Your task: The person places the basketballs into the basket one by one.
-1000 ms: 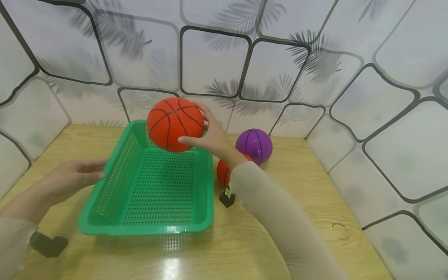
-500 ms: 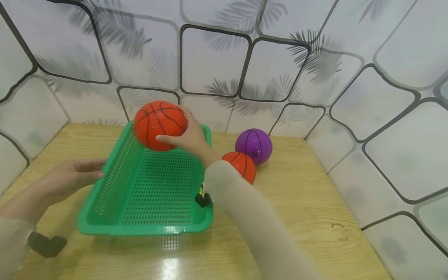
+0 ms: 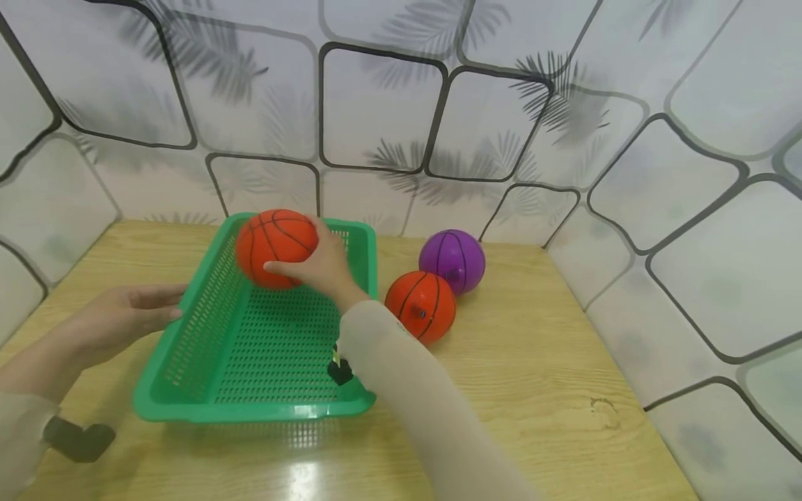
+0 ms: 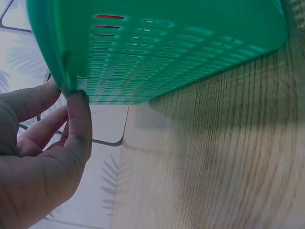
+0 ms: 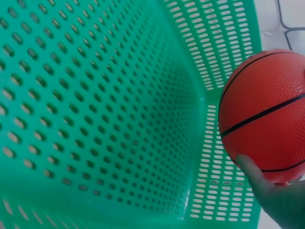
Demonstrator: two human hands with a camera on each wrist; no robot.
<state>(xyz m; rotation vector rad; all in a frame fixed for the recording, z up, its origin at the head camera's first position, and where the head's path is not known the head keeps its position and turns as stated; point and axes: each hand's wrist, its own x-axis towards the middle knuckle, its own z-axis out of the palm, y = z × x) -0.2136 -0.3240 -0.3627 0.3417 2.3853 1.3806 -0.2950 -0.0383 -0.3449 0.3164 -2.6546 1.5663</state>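
Orange basketball in my right hand, gripped from its right side with the thumb along the near face, is lower than a moment ago: it was up over the far end, and now it is down within the far left part of the green basket (whether it touches the bottom, I cannot tell). My left hand pinches the left rim, just as before. Right of the basket, on the wooden table, a second orange ball shows more fully, since my right sleeve has shifted left. Just beyond it rests a purple ball, unmoved.
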